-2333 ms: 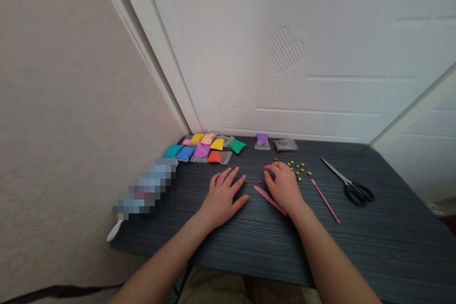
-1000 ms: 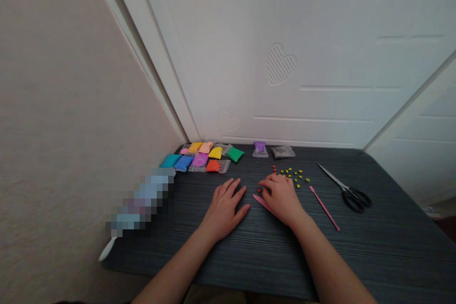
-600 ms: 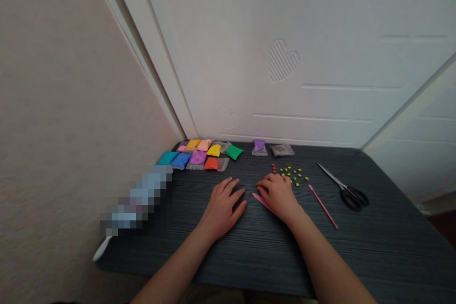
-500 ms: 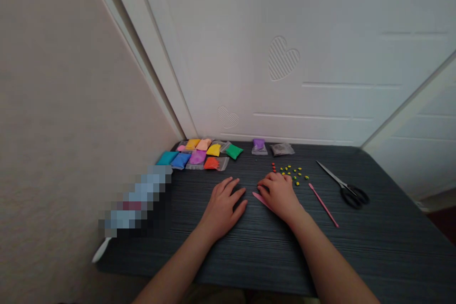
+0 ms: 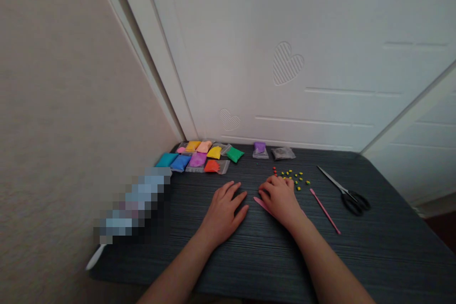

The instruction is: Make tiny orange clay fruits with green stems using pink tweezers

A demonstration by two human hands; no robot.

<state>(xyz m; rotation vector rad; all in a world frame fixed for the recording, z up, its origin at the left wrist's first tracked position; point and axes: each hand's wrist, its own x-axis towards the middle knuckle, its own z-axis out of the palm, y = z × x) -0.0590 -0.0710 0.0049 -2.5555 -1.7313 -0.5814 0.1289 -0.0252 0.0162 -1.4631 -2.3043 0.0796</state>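
Note:
My left hand (image 5: pixel 225 213) rests on the dark tabletop with its fingers spread and nothing in them. To its right, my right hand (image 5: pixel 282 200) is closed, fingertips curled down toward the table; whatever they press or pinch is hidden. Beneath that hand lies a pink pointed modelling tool (image 5: pixel 261 202), its tip showing at the left and its middle covered. Just beyond the fingers are several small yellow-and-green clay pieces (image 5: pixel 299 188) and a short row of tiny red clay bits (image 5: pixel 274 171). A second, thin pink modelling tool (image 5: pixel 325 211) lies right of my right hand.
Black-handled scissors (image 5: pixel 351 197) lie at the right. Bags of coloured clay (image 5: pixel 198 159) sit at the back left; a purple clay bag (image 5: pixel 260 148) and a greyish bag (image 5: pixel 283 153) are at the back middle. A blurred-out long item (image 5: pixel 137 204) lies along the left edge, by the wall.
The camera view has shifted slightly, so the table sits a little lower in the picture. Both hands keep nearly the same pose and place on the table.

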